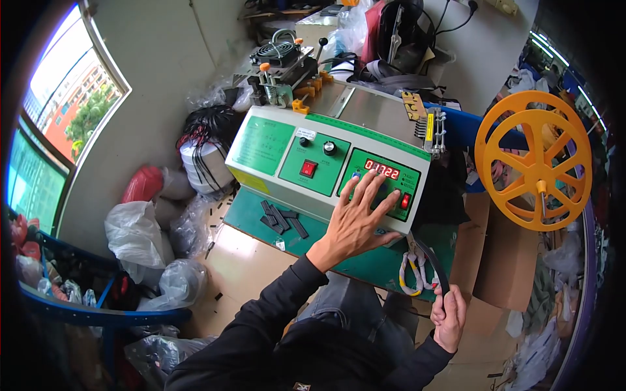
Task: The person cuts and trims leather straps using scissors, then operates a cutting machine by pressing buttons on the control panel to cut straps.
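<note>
My left hand (pixel 355 225) lies spread over the right control panel of a green and white machine (pixel 306 156), its fingertips just below the red digital display (pixel 382 169) and near the red rocker switch (pixel 405 201). At the lower right, my right hand (pixel 449 316) is closed round a black strip (pixel 438 260) that curves up toward the machine's right end. Pliers with yellow and white handles (pixel 411 277) lie beside the strip. Several short black pieces (pixel 283 219) are on the green tabletop (pixel 251 212) in front of the machine.
An orange reel (pixel 536 171) stands to the right, above an open cardboard box (pixel 505 260). Left of the machine are a white spool with black cords (pixel 205 163) and plastic bags (pixel 140 238). A blue-edged rack (pixel 104 317) stands at the lower left.
</note>
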Demonstrator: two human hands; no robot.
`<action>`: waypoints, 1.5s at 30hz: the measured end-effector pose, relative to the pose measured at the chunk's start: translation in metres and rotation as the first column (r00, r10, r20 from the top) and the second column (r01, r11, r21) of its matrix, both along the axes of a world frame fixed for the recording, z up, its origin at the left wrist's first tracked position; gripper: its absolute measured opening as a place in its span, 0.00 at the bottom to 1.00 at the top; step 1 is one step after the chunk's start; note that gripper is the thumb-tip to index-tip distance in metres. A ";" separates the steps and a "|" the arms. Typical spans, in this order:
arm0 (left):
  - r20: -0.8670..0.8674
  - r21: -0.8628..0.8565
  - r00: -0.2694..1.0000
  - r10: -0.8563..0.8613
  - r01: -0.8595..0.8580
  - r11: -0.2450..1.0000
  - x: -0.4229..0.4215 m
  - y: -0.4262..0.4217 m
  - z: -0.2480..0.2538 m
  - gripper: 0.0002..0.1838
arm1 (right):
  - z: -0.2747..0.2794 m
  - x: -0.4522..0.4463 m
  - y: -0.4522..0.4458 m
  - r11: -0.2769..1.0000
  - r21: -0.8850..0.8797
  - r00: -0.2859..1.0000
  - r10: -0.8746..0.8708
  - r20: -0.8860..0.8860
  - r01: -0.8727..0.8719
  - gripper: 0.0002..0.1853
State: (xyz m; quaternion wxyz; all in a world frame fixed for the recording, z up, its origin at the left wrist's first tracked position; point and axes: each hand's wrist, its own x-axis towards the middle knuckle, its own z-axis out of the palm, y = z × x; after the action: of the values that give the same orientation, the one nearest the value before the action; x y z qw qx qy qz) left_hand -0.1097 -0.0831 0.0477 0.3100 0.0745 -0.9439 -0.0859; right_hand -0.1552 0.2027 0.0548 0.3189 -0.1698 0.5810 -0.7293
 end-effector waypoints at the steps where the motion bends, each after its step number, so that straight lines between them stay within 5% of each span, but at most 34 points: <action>1: -0.001 0.000 1.000 0.000 0.000 1.000 0.000 0.000 0.000 0.39 | 0.001 0.001 -0.001 1.000 0.009 1.000 -0.017 -0.009 0.017 0.11; 8: -0.004 0.005 1.000 -0.005 0.005 1.000 0.000 -0.001 0.002 0.39 | 0.005 0.008 -0.011 0.987 0.067 0.988 -0.140 -0.073 0.144 0.12; 24: -0.092 -0.019 0.996 -0.020 0.018 1.000 0.002 0.001 0.005 0.40 | 0.017 0.012 -0.006 0.995 0.054 0.992 -0.073 -0.103 0.079 0.11; 39: -0.263 0.184 0.948 -0.178 0.230 0.955 0.038 0.050 -0.023 0.31 | 0.033 0.009 -0.004 0.992 0.059 0.979 -0.098 -0.176 0.110 0.13; 43: -0.235 0.211 0.957 -0.168 0.219 0.953 0.055 0.041 -0.038 0.29 | 0.062 -0.024 -0.005 0.863 0.390 0.815 -0.042 -0.578 0.321 0.15; 45: -0.245 0.232 0.962 -0.123 0.181 0.956 0.063 0.034 -0.045 0.28 | 0.100 -0.043 -0.013 0.675 0.525 0.690 0.032 -0.723 0.519 0.15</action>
State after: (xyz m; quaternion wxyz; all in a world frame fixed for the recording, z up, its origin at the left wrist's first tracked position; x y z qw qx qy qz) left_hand -0.0467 -0.0495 0.0029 0.3967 0.0298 -0.8863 -0.2372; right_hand -0.1985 0.1893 0.1551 0.0130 -0.2051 0.9030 -0.3773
